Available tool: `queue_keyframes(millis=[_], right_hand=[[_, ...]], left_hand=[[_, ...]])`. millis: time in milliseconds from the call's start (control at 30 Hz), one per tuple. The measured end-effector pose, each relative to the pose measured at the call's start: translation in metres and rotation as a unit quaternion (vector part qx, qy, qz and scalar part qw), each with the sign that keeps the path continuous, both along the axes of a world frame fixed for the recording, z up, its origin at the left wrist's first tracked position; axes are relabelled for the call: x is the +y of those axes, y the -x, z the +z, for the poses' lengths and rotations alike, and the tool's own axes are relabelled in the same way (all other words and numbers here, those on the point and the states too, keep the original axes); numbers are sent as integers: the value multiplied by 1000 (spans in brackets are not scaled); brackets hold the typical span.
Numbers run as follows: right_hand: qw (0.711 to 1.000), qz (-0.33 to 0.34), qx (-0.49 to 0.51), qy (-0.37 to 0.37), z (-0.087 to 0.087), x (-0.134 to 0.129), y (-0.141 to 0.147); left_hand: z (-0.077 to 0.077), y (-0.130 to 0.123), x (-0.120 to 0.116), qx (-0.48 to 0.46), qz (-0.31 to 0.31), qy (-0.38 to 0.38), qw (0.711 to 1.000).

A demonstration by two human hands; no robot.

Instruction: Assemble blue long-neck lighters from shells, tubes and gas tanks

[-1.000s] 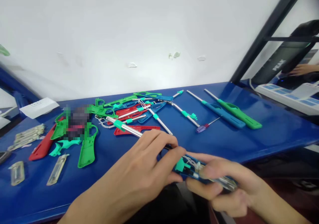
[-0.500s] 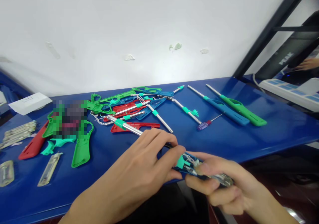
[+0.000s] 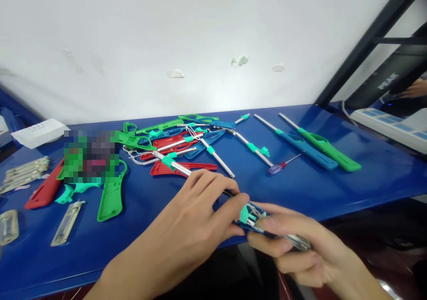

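A long-nosed gas lighter [image 3: 178, 166] is held between both hands over the table's front edge, its metal tube aimed up and left. Its blue handle shell lies open, showing a teal trigger [image 3: 244, 214] and white wire inside. My left hand [image 3: 187, 229] is closed round the front of the handle, hiding part of the tube. Fingers of my right hand [image 3: 296, 246] wrap the rear of the handle from below, with the thumb pressed on top. A clear fuel tank [image 3: 302, 242] shows past that thumb; most of it is covered.
Red, green and blue handle shells [image 3: 183, 168] and metal tubes lie piled behind. Two whole lighters [image 3: 320, 148] and a screwdriver [image 3: 277, 168] lie right. Clear tanks [image 3: 67, 223], teal triggers [image 3: 65, 194] and a white box [image 3: 40, 132] are left. A power strip [image 3: 390, 122] sits far right.
The right thumb has slid slightly left and now covers more of the tank and the inside of the handle. The left hand keeps its hold. The view has shifted a little.
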State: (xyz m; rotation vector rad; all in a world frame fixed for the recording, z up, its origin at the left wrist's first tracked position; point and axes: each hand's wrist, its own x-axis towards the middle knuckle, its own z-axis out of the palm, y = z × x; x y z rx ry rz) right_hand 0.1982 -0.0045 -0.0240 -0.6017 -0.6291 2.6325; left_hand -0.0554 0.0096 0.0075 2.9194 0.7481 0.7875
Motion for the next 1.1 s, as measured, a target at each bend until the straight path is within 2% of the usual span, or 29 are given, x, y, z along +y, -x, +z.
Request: queue_keyframes(millis=[233, 433, 667, 800, 933, 1100], right_hand=[[999, -13, -43, -1, 1, -3, 2], [994, -48, -77, 59, -4, -10, 0], [996, -48, -60, 51, -5, -12, 0], [997, -54, -14, 53, -11, -12, -3], [997, -30, -12, 64, -10, -8, -5], [1000, 29, 3, 2, 1, 6, -1]], left_hand=[[-2, 0, 0, 4, 2, 6, 1000], [0, -2, -1, 12, 10, 12, 1000], [5, -2, -6, 22, 24, 9, 999], [8, -1, -7, 21, 20, 6, 1000], [10, 0, -6, 21, 19, 20, 999], [7, 2, -4, 22, 20, 42, 999]])
